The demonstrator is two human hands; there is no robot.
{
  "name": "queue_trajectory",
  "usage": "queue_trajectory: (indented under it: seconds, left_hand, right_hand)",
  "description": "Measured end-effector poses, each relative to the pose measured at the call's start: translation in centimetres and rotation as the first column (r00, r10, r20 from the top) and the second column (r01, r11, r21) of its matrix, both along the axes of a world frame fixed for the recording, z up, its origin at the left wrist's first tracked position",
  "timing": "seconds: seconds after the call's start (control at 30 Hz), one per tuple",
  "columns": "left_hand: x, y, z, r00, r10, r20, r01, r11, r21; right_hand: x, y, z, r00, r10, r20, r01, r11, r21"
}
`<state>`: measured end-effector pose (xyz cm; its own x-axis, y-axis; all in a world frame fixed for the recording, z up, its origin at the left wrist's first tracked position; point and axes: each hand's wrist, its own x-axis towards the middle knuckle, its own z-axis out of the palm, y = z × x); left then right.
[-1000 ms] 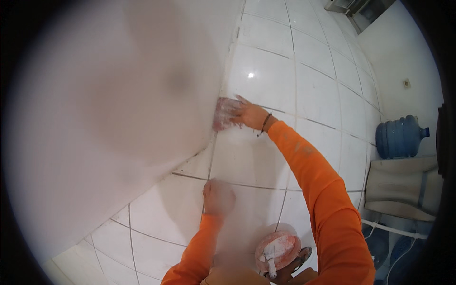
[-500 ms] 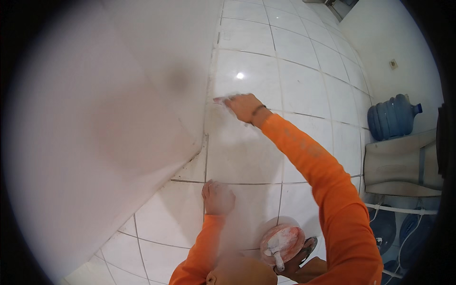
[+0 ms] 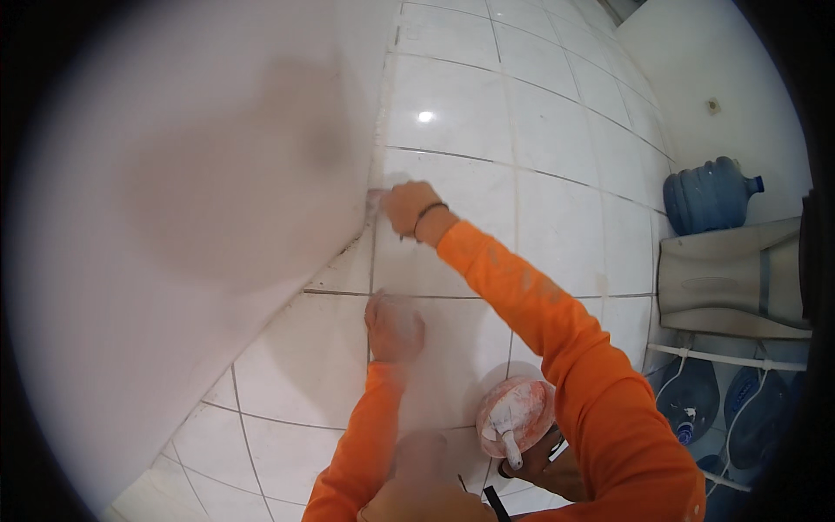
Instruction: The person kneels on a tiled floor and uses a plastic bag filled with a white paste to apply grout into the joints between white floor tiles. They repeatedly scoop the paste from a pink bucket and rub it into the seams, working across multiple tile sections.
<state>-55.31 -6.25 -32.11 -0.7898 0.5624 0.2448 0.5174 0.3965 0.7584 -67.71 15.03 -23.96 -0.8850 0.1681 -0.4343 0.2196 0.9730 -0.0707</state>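
My right hand (image 3: 410, 209), with a dark band at its wrist, is closed at the foot of the white wall (image 3: 252, 165). A small pale, pinkish piece (image 3: 375, 198) sticks out of its fingers and touches the seam between wall and floor, by the wall's corner; its kind is unclear. Nearer to me, my left hand (image 3: 397, 332) rests on the white floor tiles (image 3: 435, 270), fingers laid out and partly blurred, holding nothing. A pinkish bowl (image 3: 487, 416) smeared with white paste stands by my foot. In it lies a tool with a whitish handle (image 3: 513, 452).
On the right, a blue water jug (image 3: 709, 198) lies on its side atop a beige cabinet-like unit (image 3: 718, 283). Below it, more blue jugs (image 3: 687, 396) sit behind a white rail (image 3: 731, 357). The wall's base runs diagonally at the left.
My right hand has moved along the wall seam toward me, to the corner. My left hand stays on the same tile. The whole view has shifted slightly.
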Motion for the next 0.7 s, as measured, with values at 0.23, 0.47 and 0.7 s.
queue_trajectory:
  seconds: [0.23, 0.47, 0.7]
  left_hand:
    - [0.3, -1.2, -0.9, 0.995, -0.070, 0.067, 0.066, 0.996, 0.061]
    - [8.5, -6.5, -0.8, 0.984, -0.165, 0.062, 0.170, 0.981, -0.094]
    - [9.0, -6.7, -1.5, 0.977, -0.180, 0.115, 0.180, 0.984, 0.007]
  right_hand:
    - [9.2, -5.5, -2.5, 0.970, 0.176, -0.168, -0.200, 0.970, -0.141]
    - [10.4, 0.8, -1.7, 0.724, 0.492, -0.484, -0.486, 0.861, 0.149]
    - [5.1, 5.6, -6.0, 0.593, 0.631, -0.499, -0.694, 0.715, 0.080]
